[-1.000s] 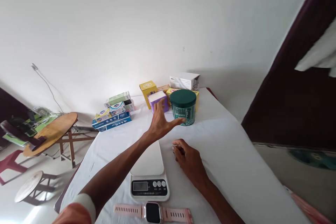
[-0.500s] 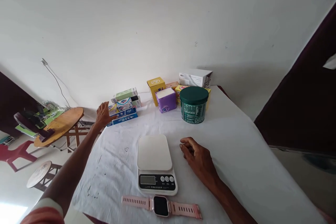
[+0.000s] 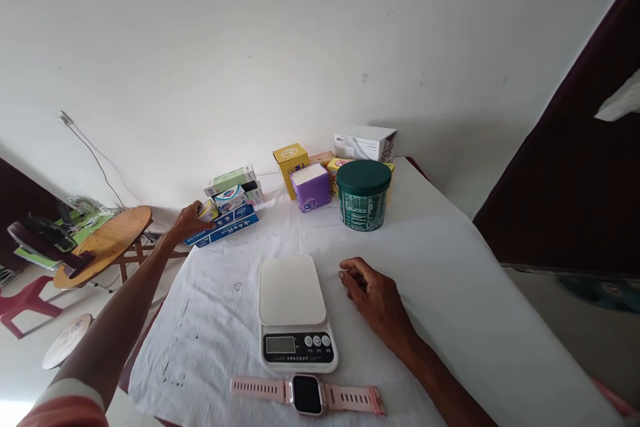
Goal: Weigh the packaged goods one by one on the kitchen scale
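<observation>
My left hand (image 3: pixel 188 220) reaches to the boxes at the table's far left, its fingers and thumb closed around the end of a small yellow box (image 3: pixel 208 211). Long blue boxes (image 3: pixel 227 228) lie under and in front of it, and a white-and-blue soap box (image 3: pixel 231 199) sits just right of it. My right hand (image 3: pixel 375 293) rests on the cloth right of the white kitchen scale (image 3: pixel 291 290), fingers curled in, with nothing visible in it. The scale's plate is bare and its display looks blank. A pink-strapped smartwatch (image 3: pixel 307 393) lies in front of the scale.
A green lidded tub (image 3: pixel 363 197) stands behind my right hand. Near the wall are a purple-wrapped tissue pack (image 3: pixel 311 190), a yellow box (image 3: pixel 291 167), a white box (image 3: pixel 365 142) and green boxes (image 3: pixel 230 180). A round wooden table (image 3: pixel 113 240) and red stool (image 3: pixel 30 303) stand left.
My left hand has come down from above the boxes and closed on the small yellow box. One blue box end now juts farther left. The view has shifted slightly; my right hand stays put.
</observation>
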